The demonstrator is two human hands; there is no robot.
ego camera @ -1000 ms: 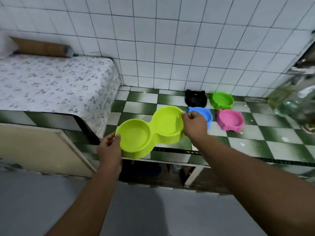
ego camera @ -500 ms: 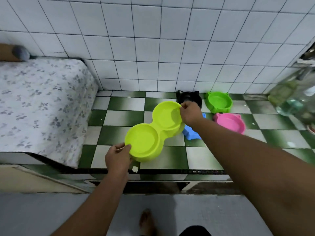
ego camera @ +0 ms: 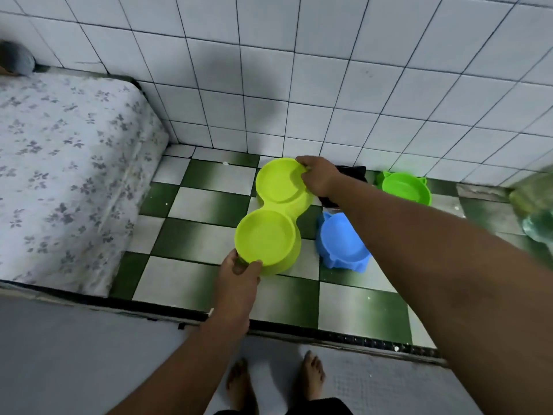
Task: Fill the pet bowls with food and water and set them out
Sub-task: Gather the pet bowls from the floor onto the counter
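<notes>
A lime-yellow double pet bowl (ego camera: 273, 223), both cups empty, lies on the green-and-white checkered counter (ego camera: 353, 307), running from near to far. My left hand (ego camera: 239, 277) pinches its near rim with the thumb on top. My right hand (ego camera: 318, 175) grips the far rim close to the tiled wall. A blue bowl (ego camera: 341, 244) stands just right of the double bowl. Beyond it a green bowl (ego camera: 404, 187) sits by the wall, and a black bowl (ego camera: 353, 172) is mostly hidden behind my right forearm. The pink bowl is hidden.
A floral cloth (ego camera: 59, 175) covers a raised surface at the left. A clear plastic bottle (ego camera: 535, 205), blurred, stands at the right edge. White wall tiles (ego camera: 299, 85) back the counter. My bare feet (ego camera: 275, 381) stand on the grey floor below the counter edge.
Both hands have carried the double bowl farther in over the counter and turned it, so it now points at the wall beside the blue bowl. The view has tilted downward.
</notes>
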